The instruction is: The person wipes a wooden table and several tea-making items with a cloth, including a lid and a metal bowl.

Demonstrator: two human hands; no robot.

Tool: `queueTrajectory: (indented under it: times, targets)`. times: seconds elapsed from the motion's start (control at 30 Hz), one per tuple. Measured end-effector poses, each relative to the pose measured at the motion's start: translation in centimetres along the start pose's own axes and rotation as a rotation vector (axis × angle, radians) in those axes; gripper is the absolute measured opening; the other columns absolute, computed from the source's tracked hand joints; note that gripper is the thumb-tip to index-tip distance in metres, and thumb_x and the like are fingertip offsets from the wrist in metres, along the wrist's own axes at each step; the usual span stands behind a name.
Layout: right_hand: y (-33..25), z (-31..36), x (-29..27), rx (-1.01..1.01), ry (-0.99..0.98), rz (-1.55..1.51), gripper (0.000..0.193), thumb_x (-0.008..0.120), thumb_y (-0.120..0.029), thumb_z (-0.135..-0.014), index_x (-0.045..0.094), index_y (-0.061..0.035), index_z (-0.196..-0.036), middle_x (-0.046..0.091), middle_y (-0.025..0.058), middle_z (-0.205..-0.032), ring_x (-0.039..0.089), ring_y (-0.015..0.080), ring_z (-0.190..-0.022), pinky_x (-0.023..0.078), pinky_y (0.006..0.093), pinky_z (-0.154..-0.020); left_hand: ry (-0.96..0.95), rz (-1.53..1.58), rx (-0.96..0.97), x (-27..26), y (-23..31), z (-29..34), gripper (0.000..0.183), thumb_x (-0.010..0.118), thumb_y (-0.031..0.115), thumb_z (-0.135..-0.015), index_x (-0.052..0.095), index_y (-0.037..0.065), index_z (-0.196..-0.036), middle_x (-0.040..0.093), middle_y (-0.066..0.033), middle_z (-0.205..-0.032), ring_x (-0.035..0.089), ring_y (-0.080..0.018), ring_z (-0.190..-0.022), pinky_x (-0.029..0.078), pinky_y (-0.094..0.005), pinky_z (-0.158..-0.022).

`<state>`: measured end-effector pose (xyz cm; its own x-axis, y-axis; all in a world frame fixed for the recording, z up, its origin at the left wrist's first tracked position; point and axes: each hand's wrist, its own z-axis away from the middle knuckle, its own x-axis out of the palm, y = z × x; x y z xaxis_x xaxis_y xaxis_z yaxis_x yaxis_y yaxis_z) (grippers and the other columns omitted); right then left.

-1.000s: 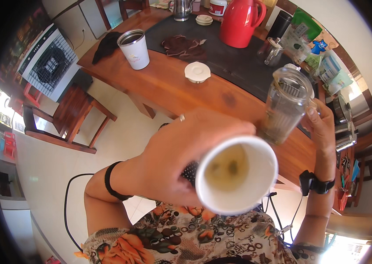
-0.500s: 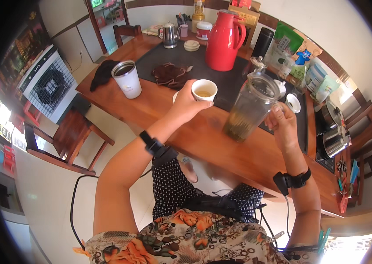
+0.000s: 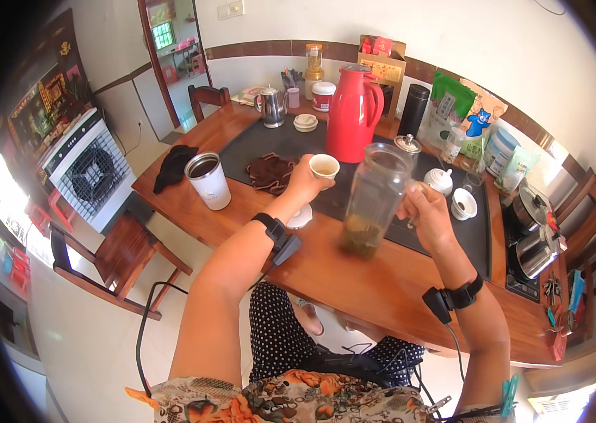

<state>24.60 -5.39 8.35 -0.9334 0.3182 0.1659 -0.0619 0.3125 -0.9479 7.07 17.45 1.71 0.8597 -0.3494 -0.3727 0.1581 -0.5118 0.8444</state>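
My left hand (image 3: 305, 185) is wrapped round a small white cup (image 3: 324, 166) with yellowish liquid in it, held above the table. My right hand (image 3: 426, 211) grips the handle of a tall clear glass pitcher (image 3: 377, 190), which leans slightly. Liquid and greenish leaves lie in its lower part; its blurred base is over the wooden edge, and I cannot tell whether it touches. Partly behind my left wrist lies a white lid (image 3: 301, 217). To the left stands a white tumbler (image 3: 208, 185) with a dark inside.
A red thermos jug (image 3: 349, 116) stands beyond the pitcher. Brown cloth (image 3: 271, 173) lies on the dark mat. A white teapot (image 3: 438, 181) and a white bowl (image 3: 463, 204) sit right of the pitcher. Metal pots (image 3: 537, 248) occupy the right end; a steel kettle (image 3: 271, 107) stands far back.
The view has tilted upward. My left hand has carried the cup farther over the table. The pitcher has come nearer upright and moved left in the picture, its contents now lower in it.
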Motion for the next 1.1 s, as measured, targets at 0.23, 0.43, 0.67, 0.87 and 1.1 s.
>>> queueTrajectory:
  times: [0.23,0.43,0.67,0.87,1.1]
  targets:
    - [-0.5,-6.0,2.5,-0.141,-0.049,0.294,0.026,0.062,-0.030,-0.095,0.064,-0.0062,-0.085,0.061,-0.0001,-0.066,0.052,0.0051,-0.060,0.034,0.0217,-0.054,0.089,0.137,-0.001,-2.4,-1.6,-1.7,0.056,0.086,0.008,-0.065,0.055,-0.001,-0.111,0.067,-0.0104,-0.102,0.066,-0.0196,-0.095,0.052,-0.0327,-0.084]
    - [3.3,-9.3,3.1,-0.105,0.077,0.197,0.030,0.071,-0.032,-0.091,0.060,-0.0063,-0.079,0.056,-0.0018,-0.062,0.048,0.0048,-0.058,0.036,0.0227,-0.055,0.207,0.042,0.164,-5.8,3.6,-4.3,0.057,0.084,0.007,-0.066,0.054,-0.001,-0.115,0.067,-0.0132,-0.107,0.066,-0.0230,-0.100,0.050,-0.0338,-0.089]
    - [6.0,-10.7,3.0,-0.059,0.141,0.214,0.032,0.072,-0.033,-0.090,0.059,-0.0070,-0.076,0.055,-0.0021,-0.061,0.048,0.0052,-0.057,0.037,0.0226,-0.055,0.124,-0.400,0.516,-7.1,10.2,-6.8,0.054,0.075,0.007,-0.067,0.053,0.003,-0.117,0.060,-0.0180,-0.111,0.056,-0.0383,-0.109,0.047,-0.0441,-0.093]
    - [5.5,-10.6,2.9,-0.034,0.099,0.304,0.029,0.067,-0.032,-0.092,0.067,-0.0033,-0.088,0.061,0.0004,-0.066,0.055,0.0078,-0.060,0.040,0.0231,-0.056,0.061,-0.768,0.742,-6.2,12.9,-8.5,0.043,0.068,0.005,-0.075,0.054,0.004,-0.116,0.059,-0.0153,-0.115,0.058,-0.0363,-0.108,0.050,-0.0431,-0.090]
    - [5.0,-10.2,3.1,-0.034,0.077,0.252,0.034,0.073,-0.037,-0.089,0.062,-0.0054,-0.081,0.056,-0.0023,-0.063,0.054,0.0064,-0.056,0.042,0.0224,-0.055,0.013,-1.205,1.252,-5.4,13.7,-8.9,0.047,0.062,0.004,-0.078,0.053,0.007,-0.124,0.057,-0.0114,-0.124,0.054,-0.0309,-0.118,0.047,-0.0444,-0.096]
